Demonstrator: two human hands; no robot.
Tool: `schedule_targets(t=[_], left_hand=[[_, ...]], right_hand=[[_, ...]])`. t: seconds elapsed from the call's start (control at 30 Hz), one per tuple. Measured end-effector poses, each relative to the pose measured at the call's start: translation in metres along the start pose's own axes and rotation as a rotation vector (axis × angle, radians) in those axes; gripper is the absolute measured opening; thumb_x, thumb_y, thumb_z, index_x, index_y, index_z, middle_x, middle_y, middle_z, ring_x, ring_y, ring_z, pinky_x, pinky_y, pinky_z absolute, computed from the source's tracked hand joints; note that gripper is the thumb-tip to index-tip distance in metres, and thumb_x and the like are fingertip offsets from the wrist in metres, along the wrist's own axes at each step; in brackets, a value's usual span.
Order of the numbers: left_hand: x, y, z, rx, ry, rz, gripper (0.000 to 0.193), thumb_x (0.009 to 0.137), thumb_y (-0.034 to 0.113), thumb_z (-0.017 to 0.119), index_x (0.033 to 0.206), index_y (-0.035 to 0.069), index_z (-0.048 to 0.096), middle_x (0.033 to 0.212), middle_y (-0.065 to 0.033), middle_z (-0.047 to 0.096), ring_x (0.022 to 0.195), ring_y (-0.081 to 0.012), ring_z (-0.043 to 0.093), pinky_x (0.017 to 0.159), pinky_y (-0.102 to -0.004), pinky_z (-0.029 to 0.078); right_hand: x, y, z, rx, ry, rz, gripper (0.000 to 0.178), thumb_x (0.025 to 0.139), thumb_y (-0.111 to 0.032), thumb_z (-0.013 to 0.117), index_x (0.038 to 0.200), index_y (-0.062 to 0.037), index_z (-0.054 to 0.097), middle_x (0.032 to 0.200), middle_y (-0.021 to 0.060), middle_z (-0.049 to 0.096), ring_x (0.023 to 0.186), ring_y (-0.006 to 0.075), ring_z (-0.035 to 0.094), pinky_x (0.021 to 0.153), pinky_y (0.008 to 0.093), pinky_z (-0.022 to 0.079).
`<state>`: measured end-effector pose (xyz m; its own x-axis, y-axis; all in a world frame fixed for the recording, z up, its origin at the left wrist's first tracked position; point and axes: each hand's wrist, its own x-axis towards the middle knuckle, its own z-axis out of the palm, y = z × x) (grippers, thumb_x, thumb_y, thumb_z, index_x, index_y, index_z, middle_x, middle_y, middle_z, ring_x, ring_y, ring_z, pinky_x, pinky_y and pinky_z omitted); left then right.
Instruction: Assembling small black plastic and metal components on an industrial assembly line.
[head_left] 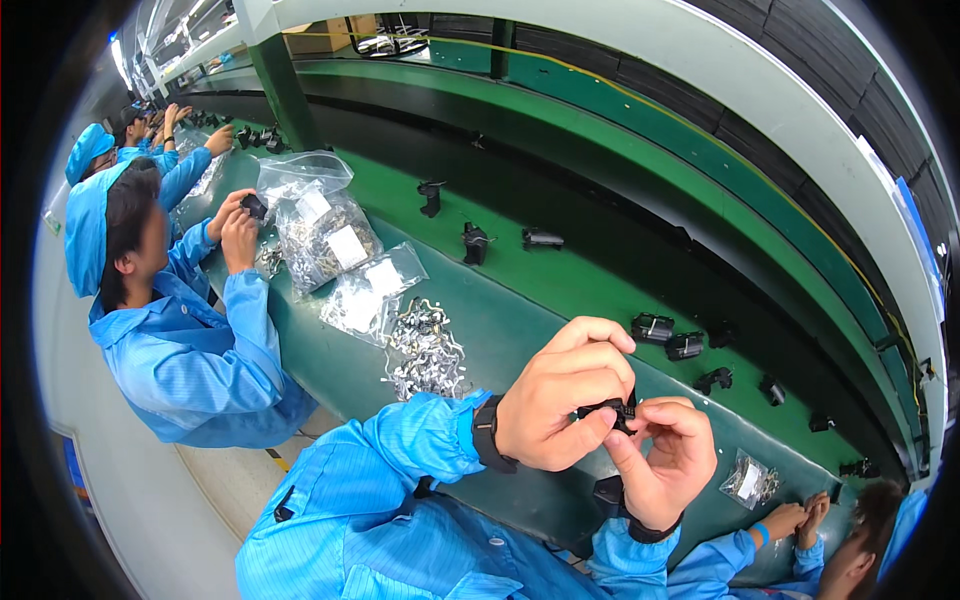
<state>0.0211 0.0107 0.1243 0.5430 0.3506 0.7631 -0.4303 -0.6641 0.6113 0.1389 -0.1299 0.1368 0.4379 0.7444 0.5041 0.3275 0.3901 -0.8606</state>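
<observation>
A small black plastic part (618, 412) is held up above the green bench between my two hands. My left hand (568, 395) grips it between thumb and fingers, covering much of it. On its other side, my right hand (664, 458) pinches at the part's edge with thumb and forefinger; whether a smaller piece sits in that pinch cannot be made out. Both wrists wear dark bands over blue sleeves. To the left of my left hand lies a loose pile of small white and metallic pieces (424, 350) on the bench (520, 335).
Clear plastic bags (325, 235) of small parts lie beyond the pile; a smaller bag (748, 480) lies at right. Several black housings (655, 327) sit on the green conveyor strip (590, 285). Co-workers in blue sit at left (190, 330) and lower right (740, 560).
</observation>
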Motion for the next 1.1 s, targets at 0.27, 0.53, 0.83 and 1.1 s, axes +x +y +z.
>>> schedule_targets(t=[0.27,0.53,0.83,1.1], left_hand=[[0.001,0.003,-0.004,-0.002,-0.004,0.005,0.015,0.089,0.013,0.061,0.078,0.002,0.064,0.085,-0.0088,0.066,0.093,-0.0319,0.061,0.100,-0.0478,0.048],[0.004,-0.002,-0.012,-0.118,-0.095,-0.225,0.012,0.086,0.012,0.066,0.088,0.000,0.066,0.094,-0.0121,0.069,0.099,-0.0314,0.064,0.096,-0.0444,0.049],[0.009,0.017,-0.018,-0.350,-0.382,-0.473,0.024,0.096,0.014,0.065,0.110,-0.004,0.065,0.106,-0.0156,0.068,0.094,-0.0284,0.065,0.086,-0.0365,0.051],[0.010,0.024,-0.026,-0.484,-0.395,-0.580,0.034,0.109,0.032,0.054,0.112,-0.001,0.062,0.089,-0.0071,0.064,0.078,-0.0155,0.059,0.070,-0.0299,0.048]], right_hand=[[0.001,-0.001,0.001,-0.018,-0.045,-0.011,0.038,0.079,0.009,0.085,0.110,0.0020,0.065,0.097,0.0130,0.068,0.080,0.0134,0.067,0.066,0.0251,0.057],[0.005,0.004,0.001,0.032,-0.006,0.069,0.038,0.080,0.011,0.082,0.112,0.0032,0.064,0.101,0.0129,0.066,0.082,0.0133,0.067,0.070,0.0249,0.059],[0.004,-0.013,-0.016,0.291,0.069,0.191,0.025,0.087,0.012,0.076,0.107,0.0061,0.064,0.104,0.0162,0.067,0.077,0.0104,0.063,0.050,0.0209,0.051],[0.001,-0.025,-0.020,0.187,0.045,0.223,0.019,0.089,0.010,0.074,0.107,0.0095,0.069,0.100,0.0168,0.071,0.083,0.0140,0.067,0.070,0.0247,0.056]])
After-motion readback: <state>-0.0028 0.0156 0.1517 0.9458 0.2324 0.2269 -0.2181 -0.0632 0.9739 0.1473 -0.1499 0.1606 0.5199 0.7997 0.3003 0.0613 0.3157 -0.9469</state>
